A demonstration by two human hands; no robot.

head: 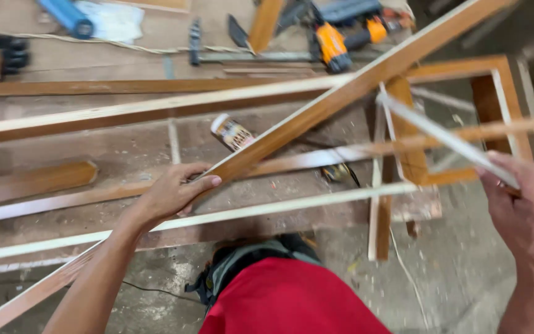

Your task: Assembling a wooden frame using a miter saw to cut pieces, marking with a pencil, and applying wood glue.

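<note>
My left hand (174, 193) grips a long brown wooden strip (353, 89) near its middle. The strip runs diagonally from the lower left corner up to the upper right, over the workbench. My right hand (526, 210) is at the right edge and holds a thin pale batten (440, 136) that slants up and left toward the long strip. Both pieces are lifted above other strips lying on the bench. My red clothing (292, 297) fills the bottom centre.
Several long wooden strips (125, 111) lie across the dusty bench (131, 148). A small wooden frame (502, 68) stands at right. An orange power drill (335, 43), a hammer (230, 57), a blue roll (66, 15) and a labelled tube (233, 133) lie behind. Concrete floor (452, 272) is below.
</note>
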